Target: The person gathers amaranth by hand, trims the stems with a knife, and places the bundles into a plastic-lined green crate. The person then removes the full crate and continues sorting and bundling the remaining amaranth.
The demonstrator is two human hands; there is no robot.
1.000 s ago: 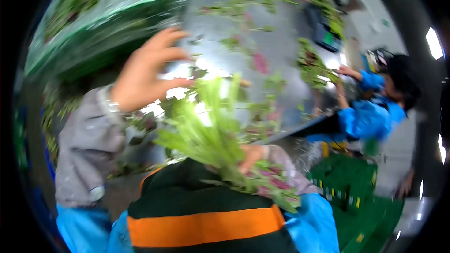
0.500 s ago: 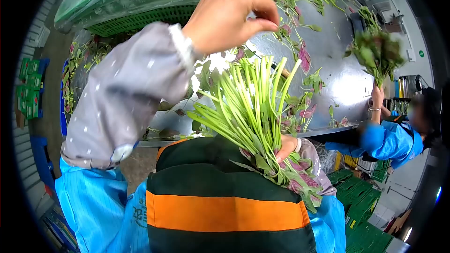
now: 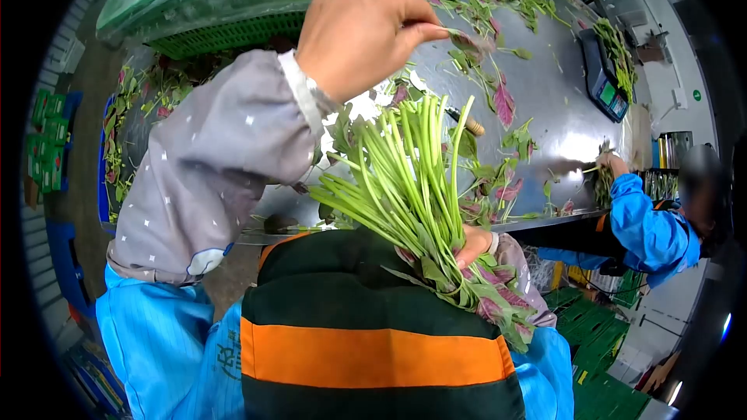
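My right hand (image 3: 473,246) is closed around a bunch of amaranth (image 3: 405,179) against my apron. Its pale green cut stems fan upward, and the green and purple leaves hang down past my hand. My left hand (image 3: 366,31) is raised beyond the stem ends, back toward me. Thumb and finger pinch what looks like a single purplish amaranth leaf (image 3: 469,47), slightly blurred. On the metal table (image 3: 556,101) behind the bunch, a wooden handle (image 3: 467,122) partly shows; the stems hide the rest of that tool.
A green crate (image 3: 233,35) lined with clear plastic stands at the far left. Loose amaranth (image 3: 506,101) is scattered across the table. A scale (image 3: 605,82) bearing greens sits at the right, near a co-worker in blue sleeves (image 3: 650,218) holding a bunch at the table edge.
My left hand has moved slightly left, and a leaf now shows at its fingertips. My right hand and bunch stay put. The co-worker has lowered a raised bunch, uncovering the scale.
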